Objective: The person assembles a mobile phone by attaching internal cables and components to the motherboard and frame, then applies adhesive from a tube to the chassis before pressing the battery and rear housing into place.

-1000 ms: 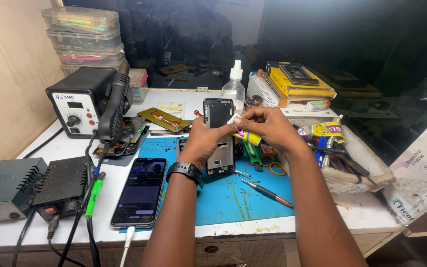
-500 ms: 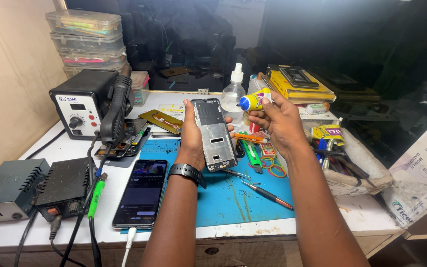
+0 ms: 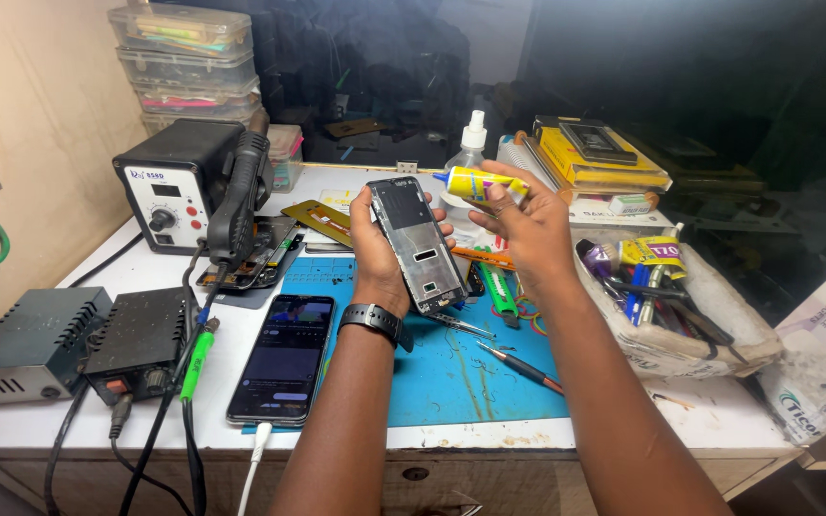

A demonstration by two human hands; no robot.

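My left hand holds a bare grey phone frame upright and tilted above the blue work mat, its inner side facing me. My right hand grips a small yellow glue tube with a blue cap, its tip pointing left near the frame's top right corner. A black watch sits on my left wrist.
A lit phone on a cable lies on the mat's left. A hot-air station, two black power units, a spray bottle, a tray of pens and tools, a green cutter and a screwdriver surround the mat.
My left hand has lifted and tilted the phone frame higher off the mat. My right hand has brought the glue tube up beside the frame's top.
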